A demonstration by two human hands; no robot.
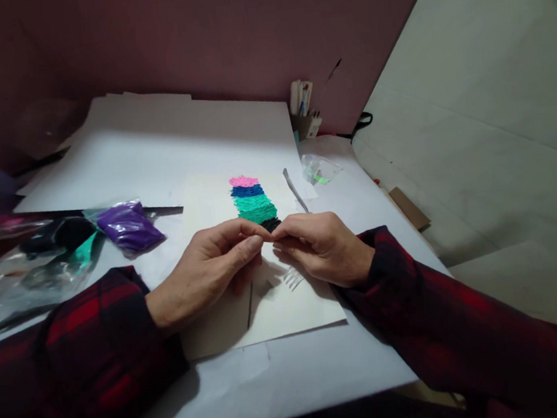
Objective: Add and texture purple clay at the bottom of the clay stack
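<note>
Head view: both hands pinch at the near end of a colored yarn patch.

The left hand (205, 271) and right hand (320, 248) meet fingertip to fingertip at the middle of a cream sheet (281, 316), fingers narrowed into pinches; what sits between them is too small to tell. The yarn patch (253, 202) lies just beyond the fingertips, its long axis running away from the person, pink at the far end, then blue, teal, and a black tuft (271, 224) touching the pinch. Both hands are about equally near it. A thin grey tool (294, 190) lies just right of the patch. A purple bag (128, 226) sits well apart to the left.
</note>
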